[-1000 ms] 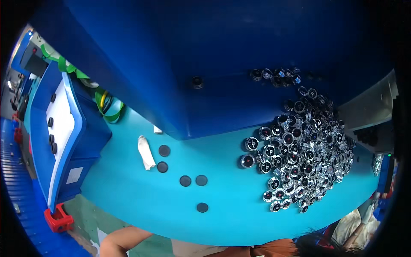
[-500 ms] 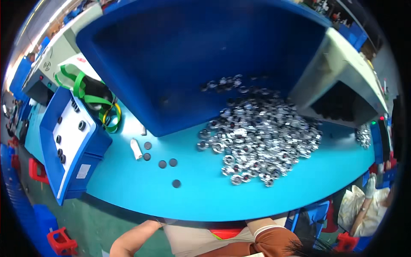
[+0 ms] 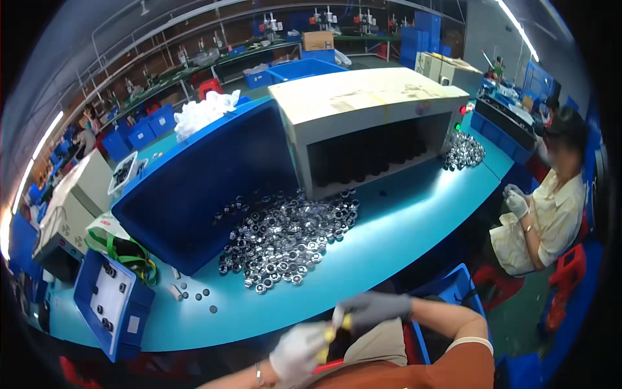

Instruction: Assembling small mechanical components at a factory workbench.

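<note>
My left hand (image 3: 299, 353), in a white glove, is raised just in front of the table's near edge, its fingers closed. Facing it is my right hand (image 3: 379, 308) in a dark grey glove, also closed. Small yellow and white patches show between the two sets of fingertips; what they belong to is too blurred to make out. Beyond my hands, a heap of shiny silver ring-shaped metal parts (image 3: 285, 243) spills onto the turquoise table (image 3: 240, 318) from a large blue bin (image 3: 194, 188) tipped on its side.
Several small black discs (image 3: 199, 296) and a small white tube (image 3: 175, 293) lie left of the heap. A blue tray (image 3: 135, 324) holds black rings. A cream box-shaped machine (image 3: 376, 97) stands beside the bin, with another silver pile (image 3: 464, 151) past it. A seated co-worker (image 3: 551, 207) is at right.
The view has swung up and to the right, bringing in more of the room and the co-worker. My hands, hidden below the table edge before, now show raised and close together.
</note>
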Motion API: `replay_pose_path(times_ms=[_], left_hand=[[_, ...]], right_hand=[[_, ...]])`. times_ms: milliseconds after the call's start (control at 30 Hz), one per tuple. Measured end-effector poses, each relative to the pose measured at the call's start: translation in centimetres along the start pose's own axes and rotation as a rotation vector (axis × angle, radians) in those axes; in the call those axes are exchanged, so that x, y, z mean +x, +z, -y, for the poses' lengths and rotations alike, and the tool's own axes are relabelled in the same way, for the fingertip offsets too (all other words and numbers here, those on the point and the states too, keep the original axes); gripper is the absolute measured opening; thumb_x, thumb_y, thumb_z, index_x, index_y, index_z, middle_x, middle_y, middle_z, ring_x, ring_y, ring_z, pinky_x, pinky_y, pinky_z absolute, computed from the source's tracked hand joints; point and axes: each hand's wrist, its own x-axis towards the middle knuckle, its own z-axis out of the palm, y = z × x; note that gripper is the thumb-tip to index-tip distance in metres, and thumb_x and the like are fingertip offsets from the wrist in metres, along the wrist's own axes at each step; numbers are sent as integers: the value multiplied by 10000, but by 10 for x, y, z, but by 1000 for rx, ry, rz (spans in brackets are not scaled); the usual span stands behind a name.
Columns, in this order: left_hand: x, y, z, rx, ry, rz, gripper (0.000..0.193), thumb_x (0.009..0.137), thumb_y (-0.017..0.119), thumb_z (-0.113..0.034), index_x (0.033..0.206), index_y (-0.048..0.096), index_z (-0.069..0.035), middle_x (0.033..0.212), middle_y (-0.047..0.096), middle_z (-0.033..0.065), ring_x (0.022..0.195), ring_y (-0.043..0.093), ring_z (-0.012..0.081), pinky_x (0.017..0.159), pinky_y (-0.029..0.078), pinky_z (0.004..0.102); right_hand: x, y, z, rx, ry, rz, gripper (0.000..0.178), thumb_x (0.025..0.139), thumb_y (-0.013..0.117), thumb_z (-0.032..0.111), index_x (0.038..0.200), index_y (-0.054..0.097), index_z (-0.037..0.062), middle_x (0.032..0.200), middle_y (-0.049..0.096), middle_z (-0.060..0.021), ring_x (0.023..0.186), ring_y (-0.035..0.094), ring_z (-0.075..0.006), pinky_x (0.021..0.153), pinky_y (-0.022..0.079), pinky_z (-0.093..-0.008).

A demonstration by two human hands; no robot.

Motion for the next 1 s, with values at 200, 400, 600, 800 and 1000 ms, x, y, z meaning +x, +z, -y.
replay_pose_path(times_ms=[200,400,600,800,1000], left_hand=[[241,-6,118,339,-68,-396,578,893,596,-50,1425,415,85,1427,471,342,1313,471,492,1139,386,495],[393,-29,231,584,-676,-366,626,912,593,-200,1468,418,30,1465,473,280,1347,462,426,1130,363,478],[419,-39,349,626,-785,-381,564,961,552,-244,1448,449,22,1459,493,248,1349,471,389,1136,354,427],[429,-46,372,526,-677,-338,584,991,531,-316,1490,436,-25,1531,442,197,1427,392,349,1171,321,419],[378,-45,345,570,-599,-542,581,1030,489,-358,1522,412,-58,1580,399,158,1457,355,315,1177,323,410]], right_hand=[[-26,-131,24,133,-213,-748,207,963,544,210,937,699,75,752,547,23,661,500,-65,595,418,-227],[-13,-208,12,-373,-295,-853,227,938,574,212,935,624,-10,739,583,-100,686,549,-171,654,445,-348],[-40,-238,-2,-423,-257,-747,240,941,560,203,969,668,-10,827,680,-140,760,647,-210,712,495,-357],[-30,-260,-12,-303,-319,-725,235,948,589,203,962,693,-8,801,676,-118,728,638,-202,680,494,-353],[-38,-247,-3,-354,-355,-704,185,959,598,157,969,687,-5,773,656,-106,693,603,-159,667,480,-316]])
